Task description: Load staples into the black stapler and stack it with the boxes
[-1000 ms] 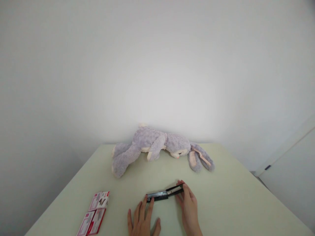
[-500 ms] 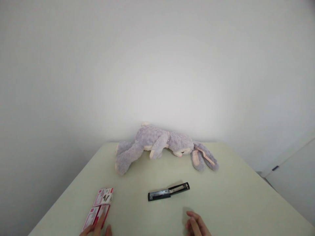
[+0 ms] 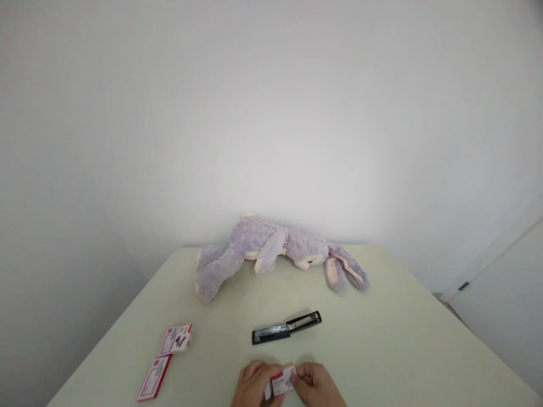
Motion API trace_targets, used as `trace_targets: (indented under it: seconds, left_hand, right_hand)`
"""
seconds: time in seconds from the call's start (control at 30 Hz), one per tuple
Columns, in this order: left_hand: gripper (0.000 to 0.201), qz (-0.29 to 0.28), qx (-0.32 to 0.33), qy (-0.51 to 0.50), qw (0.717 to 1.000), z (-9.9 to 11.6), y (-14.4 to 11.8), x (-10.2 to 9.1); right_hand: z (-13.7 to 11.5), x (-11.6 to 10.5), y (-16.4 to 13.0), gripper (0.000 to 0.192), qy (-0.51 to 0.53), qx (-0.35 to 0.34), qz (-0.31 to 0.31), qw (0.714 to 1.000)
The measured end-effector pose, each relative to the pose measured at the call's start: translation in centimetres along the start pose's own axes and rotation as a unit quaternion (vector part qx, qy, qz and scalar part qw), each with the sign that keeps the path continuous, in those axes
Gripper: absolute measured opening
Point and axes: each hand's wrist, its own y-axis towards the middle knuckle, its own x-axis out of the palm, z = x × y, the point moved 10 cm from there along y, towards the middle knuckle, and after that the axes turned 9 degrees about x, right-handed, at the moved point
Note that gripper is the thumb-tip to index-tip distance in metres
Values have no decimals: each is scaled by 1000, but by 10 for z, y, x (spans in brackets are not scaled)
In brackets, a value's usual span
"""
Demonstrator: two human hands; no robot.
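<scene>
Both hands: left hand (image 3: 253,384), right hand (image 3: 316,385) grip small box (image 3: 283,383) | near table (image 3: 382,350) front edge | stapler (image 3: 286,328) just beyond

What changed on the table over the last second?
Both hands let go of the opened black stapler. The left hand picked one small red-and-white box from the left; the right hand joined it. Stapler, remaining boxes and plush rabbit stayed put.

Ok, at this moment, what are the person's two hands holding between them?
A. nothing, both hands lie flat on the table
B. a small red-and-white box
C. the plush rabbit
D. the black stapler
B: the left hand and right hand pinch a small red-and-white box between them, while the black stapler lies apart on the table.
</scene>
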Motion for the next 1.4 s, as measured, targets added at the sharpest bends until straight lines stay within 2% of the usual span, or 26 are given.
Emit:
trace_targets:
  seconds: [0.07,0.2,0.27,0.33,0.4,0.5,0.57,0.67,0.77,0.87,1.03,1.2,1.33,1.4]
  left_hand:
    - [48,-12,3,-26,1000,0,4,-4]
    - [45,13,-5,-31,999,-7,-2,-15]
    - [52,22,-1,-34,999,-7,-4,-16]
    - [57,28,1,-40,999,-6,-5,-16]
    - [58,32,-1,-45,998,-5,-5,-16]
    - [57,32,1,-48,998,-5,-4,-17]
    - [56,26,8,-48,998,-3,-3,-17]
    - [54,30,7,-45,998,-1,-4,-19]
    - [54,35,3,-41,999,1,-4,-21]
    - [55,36,-6,-37,999,1,-3,-22]
    - [59,31,-15,-42,999,-2,-3,-19]
    - [66,55,-7,-34,998,-1,-7,-26]
    - [36,96,-29,6,995,-5,-10,-36]
    - [26,113,-48,18,992,-6,-9,-34]
  right_hand:
    - [4,-13,0,52,-14,1,15,1000]
    - [13,-45,-6,42,-47,8,48,998]
    - [7,-59,-11,32,-80,2,76,994]
    - [-14,-66,-19,20,-149,-20,111,982]
    - [-46,-58,-26,15,-247,-59,126,959]
    - [-91,-23,-30,19,-368,-120,87,918]
    - [-109,-1,-28,22,-411,-145,65,898]
    - [-121,19,-21,24,-433,-168,41,884]
    - [-122,29,-15,22,-439,-195,13,877]
    - [-122,26,-15,18,-425,-214,-12,880]
    - [-117,-5,-18,17,-375,-208,-9,903]
    - [-93,-40,-29,20,-326,-172,4,929]
    - [-77,-53,-37,45,-295,-152,6,943]
    - [-76,-49,-41,41,-297,-162,-8,941]
